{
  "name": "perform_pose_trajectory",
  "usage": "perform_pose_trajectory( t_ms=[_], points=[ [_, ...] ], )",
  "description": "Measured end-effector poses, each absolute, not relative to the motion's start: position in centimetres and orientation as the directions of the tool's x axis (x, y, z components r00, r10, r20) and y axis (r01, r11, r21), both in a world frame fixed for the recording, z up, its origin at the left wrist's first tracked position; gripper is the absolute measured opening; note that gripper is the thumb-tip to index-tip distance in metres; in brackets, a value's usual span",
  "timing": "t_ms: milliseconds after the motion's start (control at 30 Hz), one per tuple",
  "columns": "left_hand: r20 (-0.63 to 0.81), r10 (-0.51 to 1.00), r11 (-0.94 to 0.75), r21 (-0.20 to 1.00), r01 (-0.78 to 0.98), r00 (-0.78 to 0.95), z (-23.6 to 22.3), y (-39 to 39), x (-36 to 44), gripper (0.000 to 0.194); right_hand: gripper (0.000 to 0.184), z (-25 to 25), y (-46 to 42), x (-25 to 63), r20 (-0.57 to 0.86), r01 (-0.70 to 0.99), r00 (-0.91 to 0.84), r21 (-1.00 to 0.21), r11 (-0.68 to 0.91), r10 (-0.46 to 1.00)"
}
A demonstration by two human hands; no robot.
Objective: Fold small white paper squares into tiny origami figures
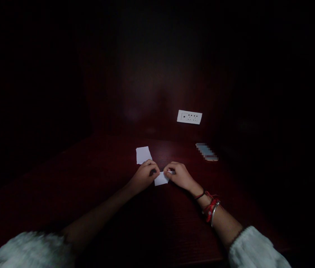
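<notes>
A small white piece of paper [161, 179] lies on the dark red wooden table [90, 178] between my two hands. My left hand [144, 175] has its fingers curled and pinches the paper's left edge. My right hand [180, 175] is also closed and pinches the paper's right upper edge. Both hands press it down on the table. A second white slip of paper [143, 154] lies flat just beyond my left hand. My right wrist carries red bands and a metal bangle [210, 207].
A phone [207, 152] lies on the table to the right, beyond my right hand. A white wall socket [189, 117] sits on the dark back panel. The surroundings are very dark; the table's near edge is at the bottom.
</notes>
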State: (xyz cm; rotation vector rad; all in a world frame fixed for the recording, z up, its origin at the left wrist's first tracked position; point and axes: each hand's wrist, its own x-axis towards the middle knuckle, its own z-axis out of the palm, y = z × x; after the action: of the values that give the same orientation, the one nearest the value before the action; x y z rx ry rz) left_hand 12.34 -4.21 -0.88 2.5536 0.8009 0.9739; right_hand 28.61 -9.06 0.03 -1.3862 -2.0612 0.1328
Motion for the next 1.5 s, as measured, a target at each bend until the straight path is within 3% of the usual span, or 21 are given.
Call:
perform_pose_trajectory(
  t_ms=[200, 467, 667, 800, 1033, 1233, 1367, 1500],
  points=[
    [0.576, 0.539, -0.842, 0.382, 0.381, 0.615, -0.2, -5.0, 12.7, 0.009, 0.009, 0.9, -10.0, 27.9, 0.521, 0.844, -0.296, -0.250, 0.475, 0.800],
    [0.615, 0.522, -0.844, 0.270, 0.464, 0.591, -0.1, -4.8, 11.9, 0.008, 0.008, 1.2, -9.7, 29.1, 0.459, 0.869, -0.348, -0.169, 0.465, 0.817],
    [0.634, 0.577, -0.790, 0.274, 0.548, 0.515, -0.3, -3.7, 10.9, 0.009, 0.008, 1.1, -9.1, 31.4, 0.498, 0.927, -0.214, -0.166, 0.335, 0.840],
    [0.628, 0.626, -0.751, 0.329, 0.573, 0.461, -0.7, -3.3, 10.6, 0.010, 0.010, 0.9, -8.9, 32.6, 0.561, 0.933, -0.069, -0.257, 0.252, 0.825],
    [0.615, 0.555, -0.823, 0.310, 0.476, 0.560, -0.4, -4.7, 11.8, 0.011, 0.015, 0.7, -9.4, 30.3, 0.563, 0.835, -0.312, -0.222, 0.504, 0.765],
    [0.608, 0.570, -0.803, 0.268, 0.533, 0.552, -0.1, -4.1, 11.1, 0.008, 0.012, 0.8, -9.4, 30.4, 0.556, 0.865, -0.309, -0.174, 0.471, 0.772],
    [0.608, 0.632, -0.743, 0.300, 0.598, 0.480, -0.2, -3.2, 10.2, 0.008, 0.013, 0.9, -9.3, 31.4, 0.566, 0.891, -0.249, -0.185, 0.415, 0.786],
    [0.638, 0.597, -0.783, 0.331, 0.526, 0.487, -0.3, -3.5, 10.7, 0.012, 0.016, 1.2, -9.6, 31.0, 0.563, 0.870, -0.276, -0.198, 0.451, 0.779]
  ],
)
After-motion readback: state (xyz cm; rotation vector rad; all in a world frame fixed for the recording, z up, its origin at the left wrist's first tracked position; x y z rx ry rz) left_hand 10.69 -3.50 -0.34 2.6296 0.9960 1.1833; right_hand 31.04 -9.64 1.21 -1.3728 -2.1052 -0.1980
